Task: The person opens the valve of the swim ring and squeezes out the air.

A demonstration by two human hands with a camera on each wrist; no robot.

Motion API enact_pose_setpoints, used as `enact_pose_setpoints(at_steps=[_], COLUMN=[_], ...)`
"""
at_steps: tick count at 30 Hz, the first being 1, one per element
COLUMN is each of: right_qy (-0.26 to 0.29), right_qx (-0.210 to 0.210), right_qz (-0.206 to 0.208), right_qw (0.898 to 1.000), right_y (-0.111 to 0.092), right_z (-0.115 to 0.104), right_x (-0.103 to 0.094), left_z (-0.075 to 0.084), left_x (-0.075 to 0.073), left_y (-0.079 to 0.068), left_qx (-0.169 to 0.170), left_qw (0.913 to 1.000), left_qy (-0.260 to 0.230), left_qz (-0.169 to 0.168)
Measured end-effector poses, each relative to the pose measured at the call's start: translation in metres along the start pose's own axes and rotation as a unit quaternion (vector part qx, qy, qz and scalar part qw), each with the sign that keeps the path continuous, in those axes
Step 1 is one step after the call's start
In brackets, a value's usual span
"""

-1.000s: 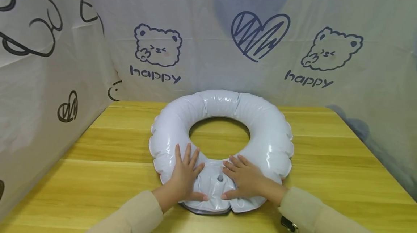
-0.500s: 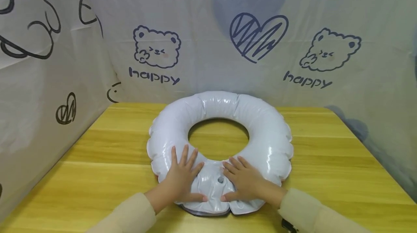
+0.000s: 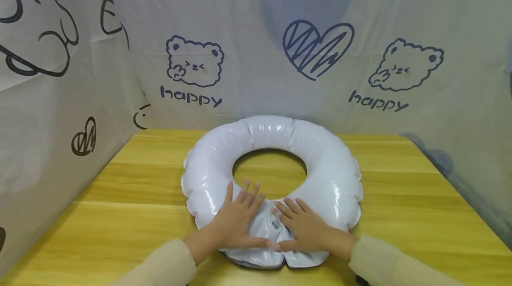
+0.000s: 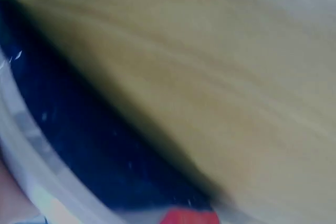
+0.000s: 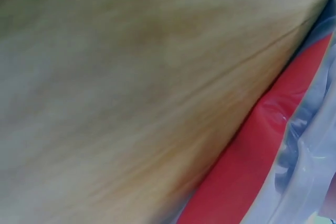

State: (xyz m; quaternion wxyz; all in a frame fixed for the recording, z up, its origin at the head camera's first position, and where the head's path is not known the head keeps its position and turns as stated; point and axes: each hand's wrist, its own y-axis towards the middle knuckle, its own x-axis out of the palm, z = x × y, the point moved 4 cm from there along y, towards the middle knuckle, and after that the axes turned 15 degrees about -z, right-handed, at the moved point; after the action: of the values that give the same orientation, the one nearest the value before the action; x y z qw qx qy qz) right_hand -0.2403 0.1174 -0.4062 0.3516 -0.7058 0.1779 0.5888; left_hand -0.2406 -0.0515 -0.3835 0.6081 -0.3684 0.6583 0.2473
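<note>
A glossy white inflatable swim ring (image 3: 328, 161) lies flat on the wooden table, plump at the back and creased and sunken at the front. Its small clear valve (image 3: 275, 224) sticks up from the sunken part between the two hands. On the front left of the ring my left hand (image 3: 238, 221) presses down, fingers spread, thumb pointing inward. My right hand (image 3: 306, 228) presses on the front right, thumb tip close to the left thumb. The ring's underside shows dark blue (image 4: 100, 135) in the left wrist view and a red patch (image 5: 252, 150) in the right wrist view.
Under the ring is a yellow wood-grain table (image 3: 132, 188), its right edge (image 3: 460, 188) running toward the front. A white curtain (image 3: 248, 63) printed with bears and hearts hangs behind it, and another stretch (image 3: 40, 143) borders the left side.
My left hand has slid right, toward the valve, and its thumb is now near the right thumb. The front of the ring looks more creased between the hands. The view has tilted slightly.
</note>
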Motion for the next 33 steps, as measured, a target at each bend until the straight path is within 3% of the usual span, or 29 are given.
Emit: enact_pose_setpoints(at_steps=[4, 13, 25, 33], right_qy=[-0.015, -0.025, -0.048, -0.047], right_qx=[-0.003, -0.006, 0.002, 0.021], right_qz=[0.016, 0.026, 0.002, -0.030], right_qw=[1.000, 0.999, 0.999, 0.998], right_y=[-0.001, 0.000, 0.002, 0.005], right_z=[0.001, 0.001, 0.001, -0.003], right_x=[0.000, -0.001, -0.004, -0.008], left_z=[0.004, 0.003, 0.009, 0.011], left_x=[0.010, 0.021, 0.022, 0.021], left_y=[0.003, 0.004, 0.008, 0.008], left_qx=[-0.010, -0.030, -0.050, -0.070], left_qw=[0.9993, 0.9965, 0.9842, 0.9743], left_qy=[-0.006, 0.038, 0.128, 0.149], left_qz=[-0.037, -0.069, -0.111, -0.153])
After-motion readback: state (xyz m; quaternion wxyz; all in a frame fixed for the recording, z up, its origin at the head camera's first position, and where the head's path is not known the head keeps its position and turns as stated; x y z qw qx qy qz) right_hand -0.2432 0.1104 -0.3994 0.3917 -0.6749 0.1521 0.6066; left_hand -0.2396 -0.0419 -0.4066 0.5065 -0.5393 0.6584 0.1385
